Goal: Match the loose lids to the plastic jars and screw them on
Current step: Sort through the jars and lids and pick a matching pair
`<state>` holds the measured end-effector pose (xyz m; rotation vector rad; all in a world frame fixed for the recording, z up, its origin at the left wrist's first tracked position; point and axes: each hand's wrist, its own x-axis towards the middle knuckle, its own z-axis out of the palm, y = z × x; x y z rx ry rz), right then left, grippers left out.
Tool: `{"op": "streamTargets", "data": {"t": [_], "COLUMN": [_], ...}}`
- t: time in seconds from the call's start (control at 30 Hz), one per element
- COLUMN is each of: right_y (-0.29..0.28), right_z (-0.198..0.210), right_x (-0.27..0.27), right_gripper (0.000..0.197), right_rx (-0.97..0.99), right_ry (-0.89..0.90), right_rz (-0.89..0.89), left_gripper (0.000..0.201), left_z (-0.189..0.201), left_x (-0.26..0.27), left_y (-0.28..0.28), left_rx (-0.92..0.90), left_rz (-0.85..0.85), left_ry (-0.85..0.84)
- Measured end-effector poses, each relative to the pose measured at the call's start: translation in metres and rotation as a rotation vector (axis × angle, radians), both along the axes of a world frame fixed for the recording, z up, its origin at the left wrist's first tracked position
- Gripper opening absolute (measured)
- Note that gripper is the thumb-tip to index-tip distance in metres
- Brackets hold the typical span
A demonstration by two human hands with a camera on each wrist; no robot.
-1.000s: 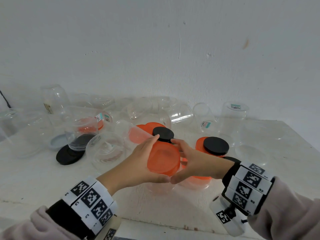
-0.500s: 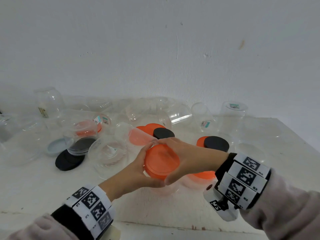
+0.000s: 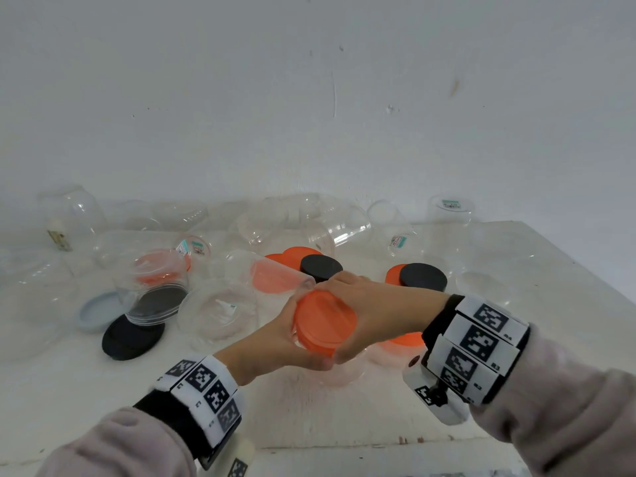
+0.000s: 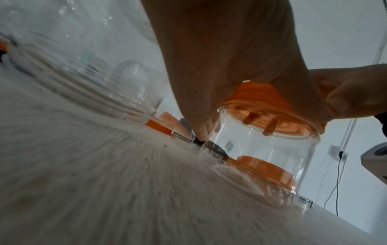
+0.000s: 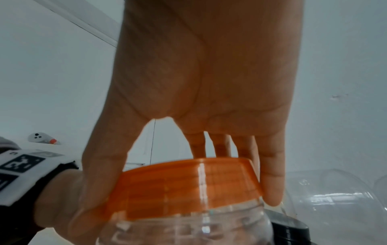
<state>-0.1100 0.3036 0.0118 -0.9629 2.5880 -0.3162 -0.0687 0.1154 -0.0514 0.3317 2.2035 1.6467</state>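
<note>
An orange lid (image 3: 325, 321) sits on the mouth of a clear plastic jar (image 3: 344, 373) that stands near the table's front edge. My right hand (image 3: 364, 311) grips the lid's rim, thumb on the near side and fingers over the far side. In the right wrist view the fingers (image 5: 270, 174) and thumb curl round the orange lid (image 5: 188, 187). My left hand (image 3: 285, 335) wraps the jar just under the lid from the left. The left wrist view shows the jar (image 4: 261, 157) upright on the table, the lid (image 4: 272, 116) on top.
Loose black lids (image 3: 320, 266) (image 3: 423, 277) (image 3: 132, 335), a grey-blue lid (image 3: 96, 309) and orange lids (image 3: 292, 256) (image 3: 402, 339) lie around. Several clear jars stand or lie along the wall, one (image 3: 220, 311) just left of my hands. The table's front edge (image 3: 344, 445) is close.
My right hand has come from beside the lid to wrap over its rim. Both hands, jar and lid have shifted slightly left and nearer.
</note>
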Motion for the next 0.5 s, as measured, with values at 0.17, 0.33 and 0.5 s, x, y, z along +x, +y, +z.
{"op": "streamTargets", "data": {"t": [0.17, 0.33, 0.5], "right_y": [-0.003, -0.006, -0.008], "right_z": [0.002, 0.002, 0.004], "right_x": [0.005, 0.005, 0.004], "right_gripper": [0.087, 0.088, 0.093], "right_rx": [0.005, 0.044, 0.108], "right_ry": [0.004, -0.021, -0.051], "right_rz": [-0.038, -0.082, -0.113], "left_gripper": [0.123, 0.128, 0.125], "left_z": [-0.001, -0.003, -0.009], "left_x": [-0.005, -0.008, -0.012], "left_y": [-0.005, -0.006, -0.007], "left_rx": [-0.001, -0.049, -0.045], "left_rz": [-0.057, -0.091, -0.099], "left_ry": [-0.027, -0.013, 0.032]}}
